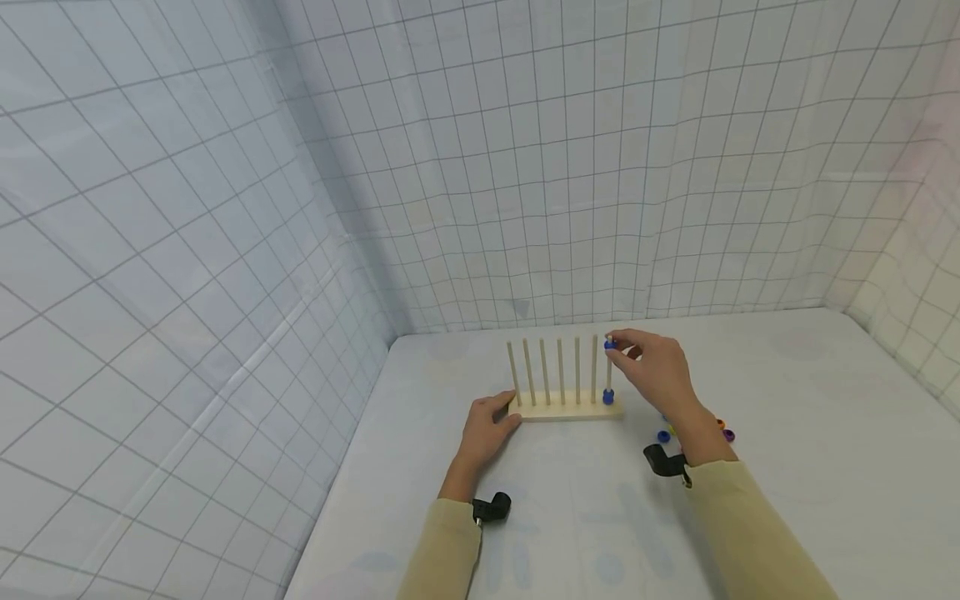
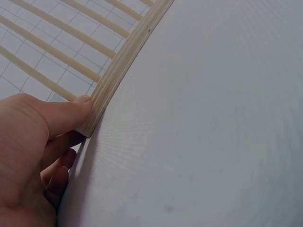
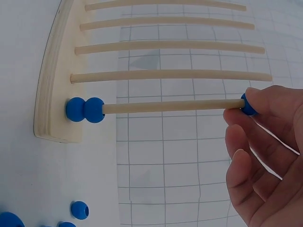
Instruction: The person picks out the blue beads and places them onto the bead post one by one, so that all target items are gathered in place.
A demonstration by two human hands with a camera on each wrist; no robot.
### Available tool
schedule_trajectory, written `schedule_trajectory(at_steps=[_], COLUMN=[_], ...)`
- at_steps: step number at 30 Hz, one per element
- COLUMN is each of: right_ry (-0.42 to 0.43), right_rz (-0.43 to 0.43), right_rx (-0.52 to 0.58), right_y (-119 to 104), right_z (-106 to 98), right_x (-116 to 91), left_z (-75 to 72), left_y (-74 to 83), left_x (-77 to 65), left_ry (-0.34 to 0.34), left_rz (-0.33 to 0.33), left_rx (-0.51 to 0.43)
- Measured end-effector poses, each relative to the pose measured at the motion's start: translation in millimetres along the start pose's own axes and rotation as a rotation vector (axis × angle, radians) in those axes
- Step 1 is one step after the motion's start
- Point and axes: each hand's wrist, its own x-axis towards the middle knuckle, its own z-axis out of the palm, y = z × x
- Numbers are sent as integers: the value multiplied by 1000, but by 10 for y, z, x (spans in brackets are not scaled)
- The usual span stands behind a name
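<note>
A pale wooden peg rack (image 1: pixel 566 411) with a row of upright pegs stands on the table. Its left end is gripped by my left hand (image 1: pixel 483 432), thumb on the front edge of the base in the left wrist view (image 2: pixel 66 116). My right hand (image 1: pixel 656 371) pinches a blue bead (image 3: pixel 248 105) between thumb and forefinger at the top of the rightmost peg (image 3: pixel 170 107). Two more blue beads (image 3: pixel 85 109) sit stacked at the foot of that same peg. The other pegs carry no beads.
Loose beads lie on the table right of the rack, partly hidden by my right forearm: a blue bead (image 1: pixel 663 436), a purple bead (image 1: pixel 729 435) and an orange bead (image 1: pixel 721 423) among them. Gridded white sheeting (image 1: pixel 555 167) rises behind and at the sides.
</note>
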Motion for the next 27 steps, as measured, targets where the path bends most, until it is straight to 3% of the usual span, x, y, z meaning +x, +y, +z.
schedule_trajectory(at_steps=[27], right_ry=[-67], right_rz=[49], right_rx=[5], right_y=[112], right_z=[129], right_x=[-137], left_z=[-15], left_y=[3], left_x=[-16], left_ry=[-11], left_rz=[-32], left_rx=[-7])
